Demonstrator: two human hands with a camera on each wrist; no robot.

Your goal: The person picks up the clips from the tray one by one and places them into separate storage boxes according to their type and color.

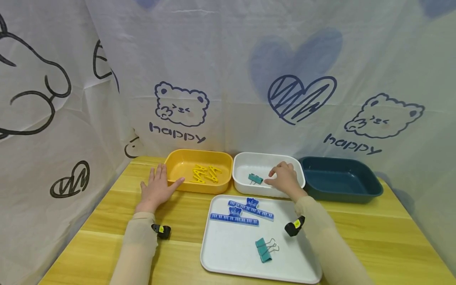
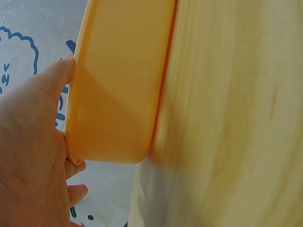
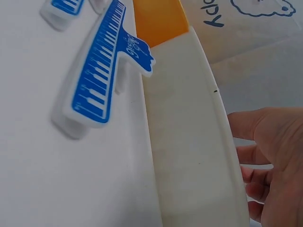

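Observation:
My left hand [image 1: 156,192] rests against the left end of the yellow bin [image 1: 199,190], its fingers straight and its thumb reaching over the front rim. In the left wrist view, the thumb touches the bin's edge. Several yellow clips [image 1: 204,174] lie inside that bin. Over the white bin [image 1: 246,189], my right hand [image 1: 285,180] hovers with loosely bent fingers, and nothing shows between them. Just left of its fingertips, a teal binder clip [image 1: 255,179] lies in the bin. The right wrist view has the fingers partly hidden behind the bin's wall.
A white tray [image 1: 228,253] in front of the bins holds another teal binder clip [image 1: 263,250] and two blue piano-key clips [image 1: 235,217]. At the right stands a dark teal bin [image 1: 343,198]. A printed cloth [image 1: 228,71] hangs behind the wooden table [image 1: 181,245].

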